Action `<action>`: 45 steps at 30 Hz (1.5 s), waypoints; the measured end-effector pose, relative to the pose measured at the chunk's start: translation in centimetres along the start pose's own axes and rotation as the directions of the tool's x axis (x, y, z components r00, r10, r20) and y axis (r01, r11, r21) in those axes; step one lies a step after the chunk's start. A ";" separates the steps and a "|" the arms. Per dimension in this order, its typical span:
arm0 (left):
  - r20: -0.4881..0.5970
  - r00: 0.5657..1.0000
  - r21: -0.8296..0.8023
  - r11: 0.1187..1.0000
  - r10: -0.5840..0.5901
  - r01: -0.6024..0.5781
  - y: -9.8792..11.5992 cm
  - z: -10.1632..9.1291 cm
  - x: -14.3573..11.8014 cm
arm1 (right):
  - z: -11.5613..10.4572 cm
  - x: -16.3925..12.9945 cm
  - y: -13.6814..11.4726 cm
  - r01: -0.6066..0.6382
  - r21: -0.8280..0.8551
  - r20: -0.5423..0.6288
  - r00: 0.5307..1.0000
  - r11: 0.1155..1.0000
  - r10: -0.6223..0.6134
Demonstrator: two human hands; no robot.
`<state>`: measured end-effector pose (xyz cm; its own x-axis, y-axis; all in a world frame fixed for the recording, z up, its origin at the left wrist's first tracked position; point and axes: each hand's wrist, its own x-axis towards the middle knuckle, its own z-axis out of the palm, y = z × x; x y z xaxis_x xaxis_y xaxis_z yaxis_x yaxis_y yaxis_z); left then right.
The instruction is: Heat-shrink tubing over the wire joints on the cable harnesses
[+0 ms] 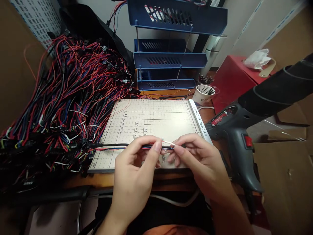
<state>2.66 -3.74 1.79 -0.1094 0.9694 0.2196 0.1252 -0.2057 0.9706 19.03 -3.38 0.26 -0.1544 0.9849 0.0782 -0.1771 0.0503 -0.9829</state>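
I see black, red, blue wires point(117, 147), white strand point(168, 142); cream cutter board point(168, 114), dark grid; navy trays point(190, 59), slanted slots; red box point(234, 76).

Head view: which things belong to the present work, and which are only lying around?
Seemingly in the work:
wires, held by the left hand and right hand
paper cutter beneath
wire heap

Apparently just standing by:
heat gun
blue rack
paper cup
red box

Small wiring workshop, wooden bench point(101, 180), heaped coloured wires point(80, 88), heat gun point(236, 138), paper cutter point(168, 114)
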 end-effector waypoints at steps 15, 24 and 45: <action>0.121 0.864 0.278 0.819 0.488 -0.502 -1.2 -0.8 -1.4 | -1.3 0.9 -0.2 0.013 0.287 -0.131 0.991 0.958 0.026; 0.449 0.725 0.567 0.461 0.523 -0.683 0.1 -2.4 1.8 | -1.5 0.0 -1.7 0.029 0.048 0.045 0.999 0.998 -0.031; 0.229 0.861 0.388 0.769 0.454 -0.508 -0.2 -1.2 0.8 | -0.5 1.2 -0.7 0.072 -0.014 -0.020 0.997 0.997 -0.072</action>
<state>1.34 -3.06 1.94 0.1881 0.7721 0.6071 0.5347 -0.5990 0.5961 19.42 -2.14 1.00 -0.1215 0.9818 0.1458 -0.1743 0.1235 -0.9769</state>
